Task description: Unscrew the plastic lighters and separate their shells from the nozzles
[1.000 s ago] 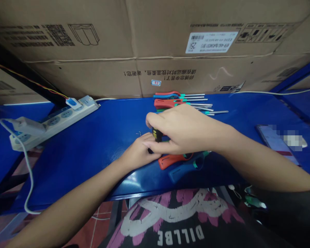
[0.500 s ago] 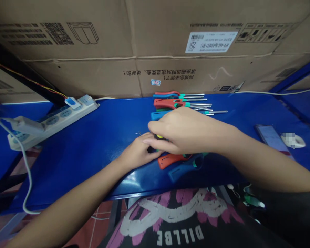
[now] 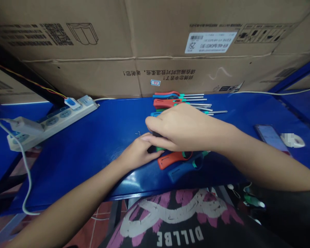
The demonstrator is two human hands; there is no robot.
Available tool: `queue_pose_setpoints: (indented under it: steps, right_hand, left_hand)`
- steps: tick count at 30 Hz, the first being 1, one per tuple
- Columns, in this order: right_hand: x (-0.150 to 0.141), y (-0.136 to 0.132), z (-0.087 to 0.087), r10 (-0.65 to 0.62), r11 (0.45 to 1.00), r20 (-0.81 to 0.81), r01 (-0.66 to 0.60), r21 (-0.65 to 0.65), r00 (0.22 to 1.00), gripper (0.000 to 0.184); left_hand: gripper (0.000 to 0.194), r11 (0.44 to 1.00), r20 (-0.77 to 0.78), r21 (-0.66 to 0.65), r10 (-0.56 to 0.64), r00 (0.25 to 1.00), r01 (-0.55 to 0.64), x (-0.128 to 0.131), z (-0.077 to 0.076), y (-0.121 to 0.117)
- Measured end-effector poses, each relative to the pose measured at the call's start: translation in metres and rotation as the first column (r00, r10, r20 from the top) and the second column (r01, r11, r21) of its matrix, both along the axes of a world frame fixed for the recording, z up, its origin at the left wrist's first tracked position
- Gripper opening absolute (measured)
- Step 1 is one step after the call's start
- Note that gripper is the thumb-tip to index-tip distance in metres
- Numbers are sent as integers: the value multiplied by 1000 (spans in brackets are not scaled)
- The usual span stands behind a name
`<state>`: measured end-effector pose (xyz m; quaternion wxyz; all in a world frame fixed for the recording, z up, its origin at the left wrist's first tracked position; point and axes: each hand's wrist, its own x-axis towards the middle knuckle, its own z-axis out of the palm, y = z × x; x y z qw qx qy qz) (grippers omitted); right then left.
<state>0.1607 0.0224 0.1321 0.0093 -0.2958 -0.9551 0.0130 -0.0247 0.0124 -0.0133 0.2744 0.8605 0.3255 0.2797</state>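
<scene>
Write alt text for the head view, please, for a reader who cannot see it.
A person's right hand grips a mostly hidden dark object close to the left hand, which touches a partly hidden green object over a blue table. Coloured lighters lie nearby, before a cardboard box.

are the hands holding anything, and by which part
The right hand grips a dark, mostly hidden object between thumb and fingers; which part cannot be told. The left hand is beside a partly hidden green piece; any hold is hidden.
</scene>
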Motion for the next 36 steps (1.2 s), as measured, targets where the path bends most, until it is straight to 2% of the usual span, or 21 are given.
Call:
queue_pose_setpoints:
  steps: [4,8,11,14,17,22,27,29,34,36]
  right_hand:
    - [-2,0,0,39,999,-49,-39,-9,998,24]
    - [-2,0,1,18,1000,-1,-18,-15,1000,25]
    - [-1,0,0,37,999,-40,-37,9,999,25]
    - [-1,1,-1,40,999,-6,-40,13,999,28]
    - [-2,0,0,70,998,-42,-70,4,997,24]
    - [-3,1,0,38,999,-15,-38,-22,999,25]
    - [-2,4,-4,-24,997,-54,28,76,998,30]
    - [-1,5,-5,-12,995,-52,17,98,999,28]
    - [-1,2,-2,-2,999,-33,3,51,999,28]
    - [-2,1,-1,33,999,-29,-32,12,999,22]
  left_hand:
    - [25,1000,-4,-14,12,1000,-13,-1,-1,1]
    - [23,1000,-4,-6,7,1000,-7,-1,-1,1]
    - [23,1000,-7,-10,11,1000,-11,0,-1,1]
    - [23,1000,-3,-13,8,1000,-8,0,-1,2]
    - [23,1000,-19,-5,26,999,-26,-1,-2,2]
    - [23,1000,9,-13,10,1000,-10,0,0,2]
    - [26,1000,6,-13,-19,1000,19,1,3,2]
    - [27,1000,17,-6,-19,1000,19,1,3,2]
    - [26,999,1,-40,-5,1000,5,1,1,2]
    - [25,999,6,-42,5,1000,-4,1,0,2]
